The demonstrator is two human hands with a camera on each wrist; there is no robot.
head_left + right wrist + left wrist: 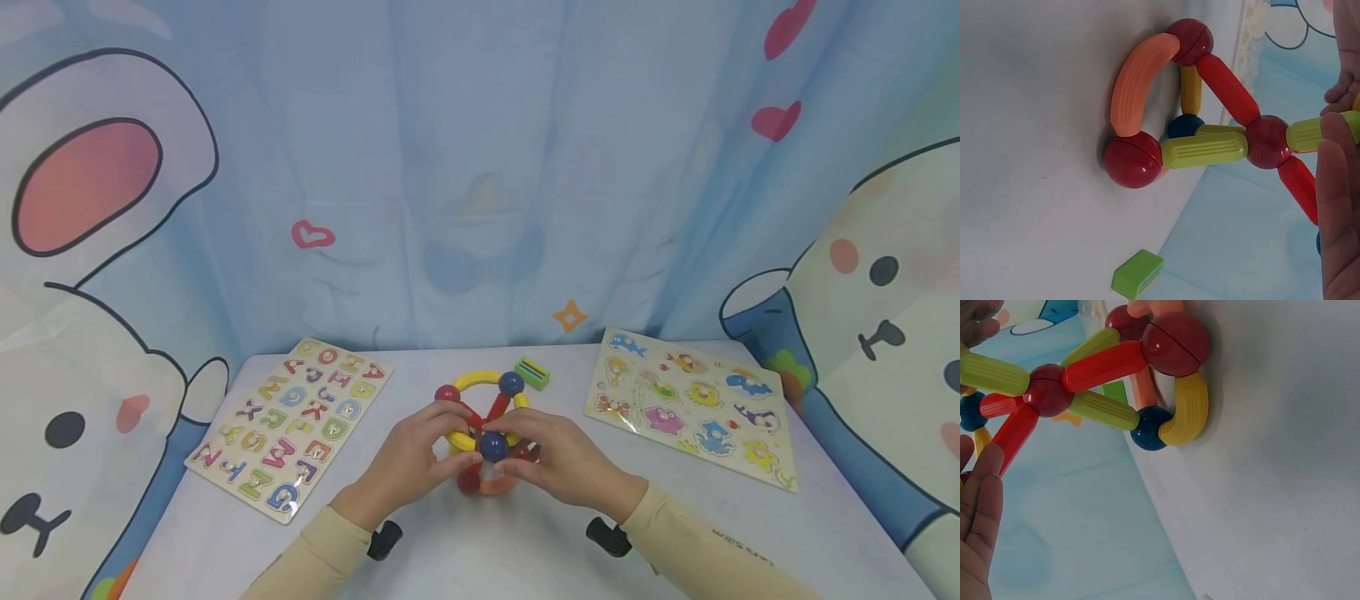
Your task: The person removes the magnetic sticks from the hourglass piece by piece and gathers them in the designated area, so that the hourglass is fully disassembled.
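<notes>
A magnetic ball-and-stick toy (498,408) stands on the table between both hands. Red and yellow-green sticks meet at a middle red ball (1047,390), above a lower ring of curved sticks and balls. Yellow curved sticks and red and blue balls form the upper ring. My left hand (420,450) grips that ring at its near left side, by a yellow curved stick. At the near right, my right hand (558,454) pinches the ring by a blue ball (493,447). Fingers partly hide the contact points.
A letter puzzle board (288,425) lies at the left, and a sea-animal puzzle board (693,408) at the right. Behind the toy is a small green block (532,373) with striped sides. A blue printed curtain (480,167) hangs along the table's far edge.
</notes>
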